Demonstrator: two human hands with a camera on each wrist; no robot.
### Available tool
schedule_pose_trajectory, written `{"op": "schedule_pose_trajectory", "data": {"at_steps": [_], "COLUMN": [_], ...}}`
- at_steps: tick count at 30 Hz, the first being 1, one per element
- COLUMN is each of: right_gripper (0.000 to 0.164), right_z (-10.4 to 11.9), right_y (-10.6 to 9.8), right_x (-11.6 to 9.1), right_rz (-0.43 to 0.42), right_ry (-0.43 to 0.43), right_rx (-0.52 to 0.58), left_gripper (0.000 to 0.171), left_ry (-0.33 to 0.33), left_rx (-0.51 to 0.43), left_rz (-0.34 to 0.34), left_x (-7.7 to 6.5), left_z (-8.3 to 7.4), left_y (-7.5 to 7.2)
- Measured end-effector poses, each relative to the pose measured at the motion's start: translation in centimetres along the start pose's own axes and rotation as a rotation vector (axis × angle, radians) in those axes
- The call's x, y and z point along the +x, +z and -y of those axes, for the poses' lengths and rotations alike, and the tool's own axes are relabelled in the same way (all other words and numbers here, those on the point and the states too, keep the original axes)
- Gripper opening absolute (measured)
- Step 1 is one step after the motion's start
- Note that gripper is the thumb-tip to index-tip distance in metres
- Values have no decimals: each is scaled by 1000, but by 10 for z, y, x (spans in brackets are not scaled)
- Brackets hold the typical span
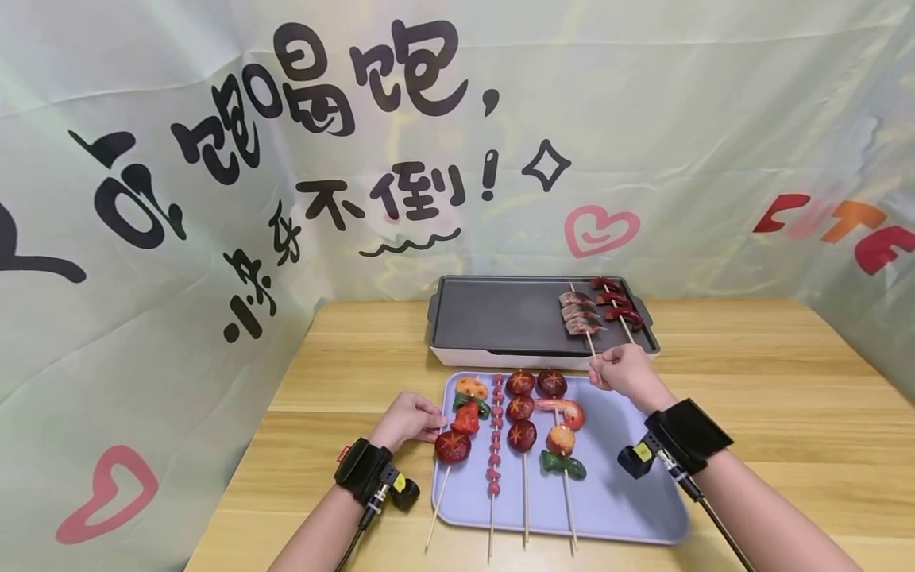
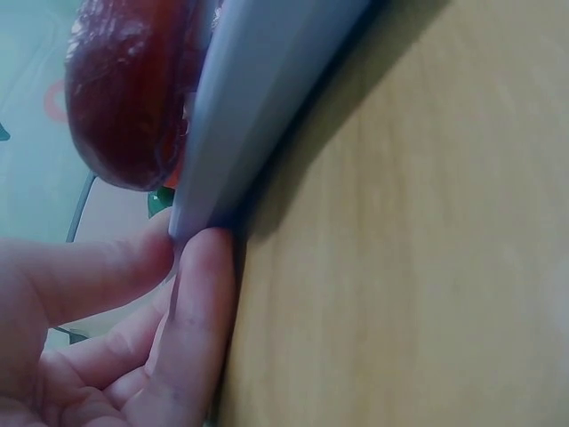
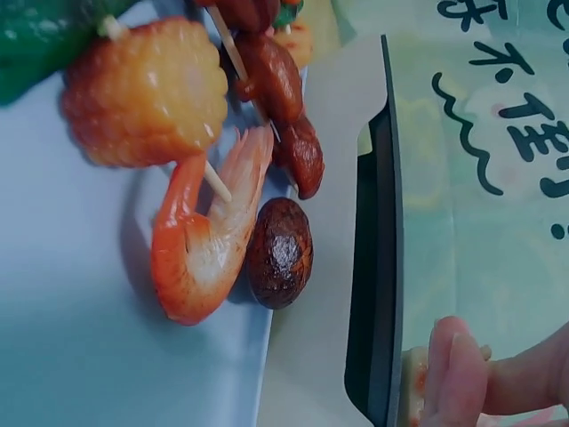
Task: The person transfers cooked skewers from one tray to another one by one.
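Note:
My right hand pinches the stick of a skewer of pale, dark-edged slices, which lies on the black griddle. In the right wrist view, those fingers are beyond the griddle's rim. A skewer of dark red pieces lies just right of it on the griddle. My left hand pinches the left edge of the lilac tray between thumb and fingers, as the left wrist view shows. Close to it on the tray is a skewer with a mushroom cap, red and green pieces.
On the tray lie a skewer of small red pieces, a mushroom skewer, and a skewer with corn, green pepper and shrimp. Their sticks jut over the near rim. Printed cloth hangs behind the wooden table.

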State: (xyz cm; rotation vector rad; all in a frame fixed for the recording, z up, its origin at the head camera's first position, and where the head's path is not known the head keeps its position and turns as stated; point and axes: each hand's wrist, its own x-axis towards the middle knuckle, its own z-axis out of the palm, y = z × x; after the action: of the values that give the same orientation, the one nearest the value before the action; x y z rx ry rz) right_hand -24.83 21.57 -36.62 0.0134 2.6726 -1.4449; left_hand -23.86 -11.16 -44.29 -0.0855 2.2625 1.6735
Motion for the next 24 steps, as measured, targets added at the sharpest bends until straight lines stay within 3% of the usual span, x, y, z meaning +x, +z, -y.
{"op": "schedule_pose_trajectory", "data": {"at_steps": [8, 24], "right_gripper": [20, 20], "right_z": [-3, -13], "right_y": [-3, -4], "right_x": [-23, -77], "right_rz": [11, 33], "right_ry": [-51, 5], "right_rx": [12, 42], "left_gripper": [12, 11], "left_ry": [-5, -1], "left_rx": [-4, -3], "left_rz": [4, 5], "left_x": [-1, 1], "left_z": [-1, 2], "left_y": [0, 0]}}
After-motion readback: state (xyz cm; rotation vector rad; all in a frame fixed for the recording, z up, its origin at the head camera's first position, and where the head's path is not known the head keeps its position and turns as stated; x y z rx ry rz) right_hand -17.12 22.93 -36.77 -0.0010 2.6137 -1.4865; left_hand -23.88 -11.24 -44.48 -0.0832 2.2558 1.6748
